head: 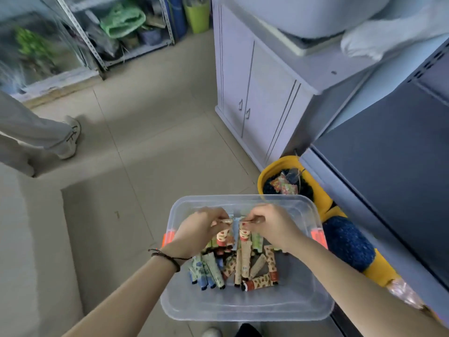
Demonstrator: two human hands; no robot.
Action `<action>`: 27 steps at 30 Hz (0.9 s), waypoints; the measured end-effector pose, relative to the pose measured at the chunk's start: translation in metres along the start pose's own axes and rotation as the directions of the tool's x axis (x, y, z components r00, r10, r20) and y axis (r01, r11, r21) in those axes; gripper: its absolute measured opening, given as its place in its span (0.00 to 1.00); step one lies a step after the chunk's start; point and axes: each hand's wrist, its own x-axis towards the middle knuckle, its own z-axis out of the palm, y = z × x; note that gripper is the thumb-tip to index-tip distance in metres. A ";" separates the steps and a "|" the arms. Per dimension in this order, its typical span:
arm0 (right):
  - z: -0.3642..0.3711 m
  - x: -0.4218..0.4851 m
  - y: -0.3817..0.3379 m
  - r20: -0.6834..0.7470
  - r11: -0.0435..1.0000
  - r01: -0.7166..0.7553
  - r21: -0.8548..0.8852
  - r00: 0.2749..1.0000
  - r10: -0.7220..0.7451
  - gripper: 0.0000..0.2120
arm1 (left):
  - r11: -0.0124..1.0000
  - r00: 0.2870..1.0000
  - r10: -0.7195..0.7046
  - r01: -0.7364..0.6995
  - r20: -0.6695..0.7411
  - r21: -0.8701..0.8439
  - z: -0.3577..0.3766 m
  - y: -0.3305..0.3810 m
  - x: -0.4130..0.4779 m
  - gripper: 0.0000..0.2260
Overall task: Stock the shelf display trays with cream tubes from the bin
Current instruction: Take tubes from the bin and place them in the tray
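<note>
A clear plastic bin (245, 310) with orange latches sits on the floor below me. Several patterned cream tubes (243, 266) lie in a heap inside it. My left hand (196, 229) pinches the crimped end of a red-and-cream tube (224, 235) and lifts it upright above the heap. My right hand (272, 224) pinches the crimped end of another red-and-cream tube (245, 235), which also hangs upright. The two hands are close together over the far half of the bin. No shelf display tray is in view.
A yellow and blue plush toy (340, 229) lies right of the bin against a dark shelf unit (393, 178). A white cabinet (257, 98) stands behind. Another person's leg and shoe (65, 139) are at the left. Metal racking (116, 37) is far back.
</note>
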 end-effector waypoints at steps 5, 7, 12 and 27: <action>-0.083 -0.032 -0.097 -0.173 0.983 0.180 -0.032 0.968 -0.183 0.03 | 0.987 0.977 0.155 -0.159 -0.148 -0.018 -0.103 0.066 -0.021 0.08; -0.121 -0.049 -0.142 -0.239 0.972 0.226 -0.062 0.943 -0.234 0.01 | 0.974 0.956 0.226 -0.229 -0.186 0.006 -0.151 0.101 -0.032 0.07; -0.207 -0.097 -0.246 -0.372 0.944 0.307 -0.120 0.868 -0.330 0.03 | 0.913 0.863 0.404 -0.399 -0.302 0.082 -0.263 0.193 -0.067 0.06; -0.448 -0.347 -0.442 -0.641 0.926 0.275 -0.258 0.669 -0.377 0.04 | 0.568 0.453 0.782 -0.801 -0.428 0.189 -0.442 0.491 -0.167 0.11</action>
